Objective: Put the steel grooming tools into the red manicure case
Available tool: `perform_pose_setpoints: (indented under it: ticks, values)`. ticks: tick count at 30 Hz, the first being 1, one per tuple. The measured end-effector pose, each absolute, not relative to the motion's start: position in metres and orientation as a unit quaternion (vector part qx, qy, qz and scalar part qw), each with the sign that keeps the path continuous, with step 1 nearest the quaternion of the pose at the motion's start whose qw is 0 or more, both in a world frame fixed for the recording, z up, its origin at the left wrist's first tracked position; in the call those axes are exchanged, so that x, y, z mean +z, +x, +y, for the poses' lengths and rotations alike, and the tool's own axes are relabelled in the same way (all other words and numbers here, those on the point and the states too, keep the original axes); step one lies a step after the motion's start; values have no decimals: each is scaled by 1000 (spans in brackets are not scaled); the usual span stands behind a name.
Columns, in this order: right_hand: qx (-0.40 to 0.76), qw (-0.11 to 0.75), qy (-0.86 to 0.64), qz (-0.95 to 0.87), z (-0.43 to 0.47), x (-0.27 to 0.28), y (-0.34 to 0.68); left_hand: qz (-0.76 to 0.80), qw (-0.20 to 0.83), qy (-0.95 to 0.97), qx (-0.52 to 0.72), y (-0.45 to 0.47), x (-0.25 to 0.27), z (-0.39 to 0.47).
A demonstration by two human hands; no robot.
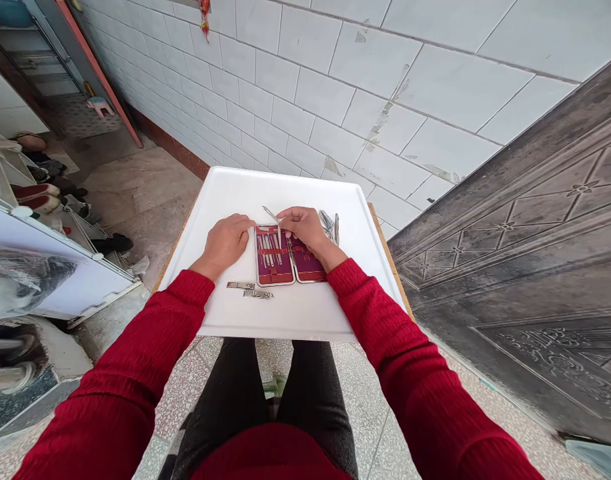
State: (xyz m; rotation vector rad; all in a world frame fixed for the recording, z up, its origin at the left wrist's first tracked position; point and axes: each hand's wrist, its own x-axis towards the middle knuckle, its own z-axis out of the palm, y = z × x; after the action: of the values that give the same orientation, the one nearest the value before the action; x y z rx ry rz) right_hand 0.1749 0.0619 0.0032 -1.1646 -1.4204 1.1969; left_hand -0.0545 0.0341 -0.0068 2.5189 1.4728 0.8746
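Observation:
An opened manicure case [274,275] with a red-purple lining lies on the white table top [225,193]. Several slim metal tools [269,248] sit under a strap in its left half. My left hand [226,241] is at the case's upper left corner, fingers curled against its edge. Over the upper middle of the case, my right hand [305,227] pinches a thin silver manicure tool [269,213], its pointed end sticking out to the upper left; its exact kind is unclear. Two nail clippers, one nearer [258,294] and one farther [240,285], lie below the case.
More metal implements [329,225] lie right of my right hand, partly hidden by it. A tiled wall [305,87] rises behind the table, and a dark carved door [510,247] stands at the right. A shoe rack [70,233] is at the left.

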Motion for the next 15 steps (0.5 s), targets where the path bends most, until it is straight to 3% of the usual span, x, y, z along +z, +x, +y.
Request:
perform_pose_setpoints:
  ticks: [15]
  values:
    - [337, 395, -562, -644, 57, -1, 173, 478, 40, 829, 289, -55, -6, 34]
